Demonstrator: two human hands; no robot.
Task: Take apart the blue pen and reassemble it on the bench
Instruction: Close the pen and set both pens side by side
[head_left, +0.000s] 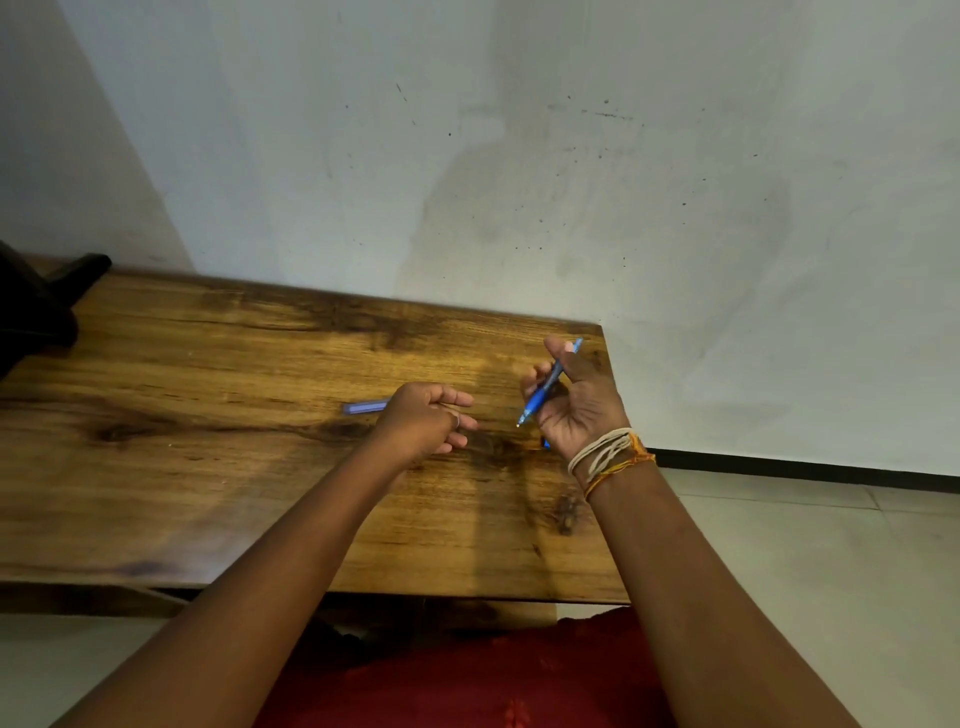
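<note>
My right hand (576, 405) holds the blue pen (545, 389) above the right part of the wooden bench (208, 467), its tip pointing down and to the left. A pale blue pen part (366, 407) lies flat on the bench; its right end is hidden behind my left hand (423, 421). The fingers of my left hand are loosely curled just above the bench, and I cannot tell whether they grip that part. A small blue piece (546, 443) peeks out under my right wrist.
A dark object (36, 306) sits at the bench's far left end. A pale wall (519, 156) stands behind the bench, whose right edge (613, 467) ends above a tiled floor (805, 571). Red cloth (467, 675) covers my lap.
</note>
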